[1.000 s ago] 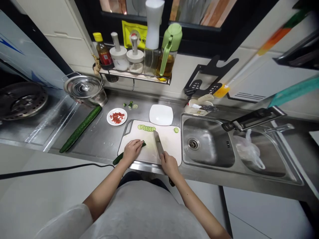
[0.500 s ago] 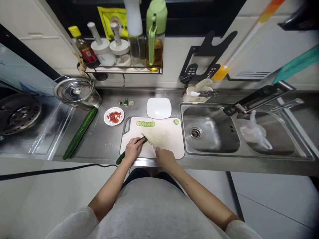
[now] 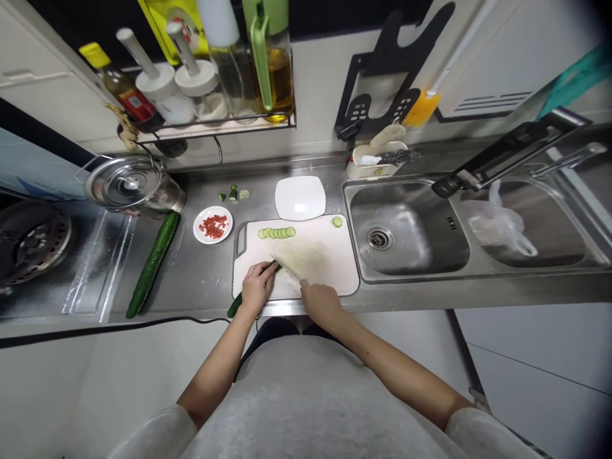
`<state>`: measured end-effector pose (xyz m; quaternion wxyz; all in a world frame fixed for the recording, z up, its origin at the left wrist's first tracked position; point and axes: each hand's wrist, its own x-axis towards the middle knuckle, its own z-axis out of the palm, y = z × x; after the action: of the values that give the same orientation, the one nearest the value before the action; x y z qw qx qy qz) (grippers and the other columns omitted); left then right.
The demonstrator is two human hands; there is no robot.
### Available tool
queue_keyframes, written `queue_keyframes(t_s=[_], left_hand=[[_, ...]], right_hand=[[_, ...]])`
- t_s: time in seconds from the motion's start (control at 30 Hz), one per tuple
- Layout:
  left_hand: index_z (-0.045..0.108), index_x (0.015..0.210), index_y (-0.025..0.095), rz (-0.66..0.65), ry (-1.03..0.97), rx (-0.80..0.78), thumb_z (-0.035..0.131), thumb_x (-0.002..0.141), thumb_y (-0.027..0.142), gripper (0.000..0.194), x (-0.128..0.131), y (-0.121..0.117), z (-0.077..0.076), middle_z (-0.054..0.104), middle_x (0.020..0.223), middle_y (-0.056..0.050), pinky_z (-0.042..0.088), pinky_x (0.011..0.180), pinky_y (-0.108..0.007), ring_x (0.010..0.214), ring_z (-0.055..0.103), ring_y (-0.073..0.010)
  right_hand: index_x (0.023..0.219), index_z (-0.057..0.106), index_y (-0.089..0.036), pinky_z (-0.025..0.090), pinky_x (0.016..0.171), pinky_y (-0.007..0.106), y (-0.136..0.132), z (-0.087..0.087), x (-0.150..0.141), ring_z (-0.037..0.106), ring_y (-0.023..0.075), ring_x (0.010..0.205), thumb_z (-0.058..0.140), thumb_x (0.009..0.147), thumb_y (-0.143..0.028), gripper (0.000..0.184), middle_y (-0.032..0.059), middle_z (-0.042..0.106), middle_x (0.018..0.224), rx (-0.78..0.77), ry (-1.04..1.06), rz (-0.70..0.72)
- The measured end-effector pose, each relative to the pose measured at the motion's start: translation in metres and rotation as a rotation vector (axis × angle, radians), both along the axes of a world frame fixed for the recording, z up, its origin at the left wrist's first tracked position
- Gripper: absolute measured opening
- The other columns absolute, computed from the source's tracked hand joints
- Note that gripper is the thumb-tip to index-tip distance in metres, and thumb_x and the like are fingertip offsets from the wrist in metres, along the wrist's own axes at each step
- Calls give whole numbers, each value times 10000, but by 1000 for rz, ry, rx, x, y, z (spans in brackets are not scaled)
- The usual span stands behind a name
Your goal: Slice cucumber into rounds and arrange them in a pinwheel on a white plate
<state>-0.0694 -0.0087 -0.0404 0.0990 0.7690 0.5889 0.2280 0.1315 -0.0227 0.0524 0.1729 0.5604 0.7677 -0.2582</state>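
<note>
My left hand [image 3: 256,287] is closed over a cucumber [image 3: 234,306] on the white cutting board [image 3: 329,255], its dark green end sticking out towards the front edge. My right hand [image 3: 322,303] grips the handle of a kitchen knife [image 3: 287,268]. The blade lies aslant at the cucumber's cut end, close to my left fingertips; whether it is in the flesh I cannot tell. A row of overlapping cucumber slices [image 3: 276,233] lies near the board's far edge. A few slices [image 3: 337,222] sit at its far right corner.
Behind the board is a white square plate [image 3: 300,199]. To the left are a small plate [image 3: 201,236] of chopped red pieces, a whole cucumber [image 3: 153,264] and a lidded steel pot [image 3: 125,185]. A double sink [image 3: 406,239] adjoins the right, under a condiment shelf's [image 3: 224,129] wall.
The knife has swung left from the middle of the board to the cucumber's cut end. My left hand stays on the cucumber. The view has tilted downward.
</note>
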Motion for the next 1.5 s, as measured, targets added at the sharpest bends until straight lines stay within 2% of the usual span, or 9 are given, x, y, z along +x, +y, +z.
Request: queue_keyframes(t_s=[0.13,0.47,1.0,1.5], left_hand=[[667,1140,259,1,2,21,486,899,211,305,0,0,0,642,1062,-65,476,861,-318,957,557,-183],[694,1065,235,4,1,25,490,899,218,264,1,1,-1,656,1053,-68,474,852,-318,950,566,-185],[686,1079,232,-8,-19,-7,467,897,193,287,0,3,2,657,1074,-69,479,871,-328,974,573,-185],[676,1106,236,-10,-39,-15,465,900,189,299,-1,2,0,651,1096,-71,483,901,-342,1006,571,-184]], right_hand=[[1065,527,-141,472,705,295,1,1,0,680,242,870,387,867,-90,248,138,698,865,-28,12,-1],[1045,535,-118,499,677,299,-1,3,-5,692,249,850,386,869,-60,238,150,701,844,-21,24,2],[1061,557,-105,497,759,306,13,6,-11,677,239,934,394,874,-65,252,164,705,902,-95,49,-10],[1057,572,-104,495,749,315,18,5,-13,676,247,936,386,867,-63,269,167,703,912,-93,80,-9]])
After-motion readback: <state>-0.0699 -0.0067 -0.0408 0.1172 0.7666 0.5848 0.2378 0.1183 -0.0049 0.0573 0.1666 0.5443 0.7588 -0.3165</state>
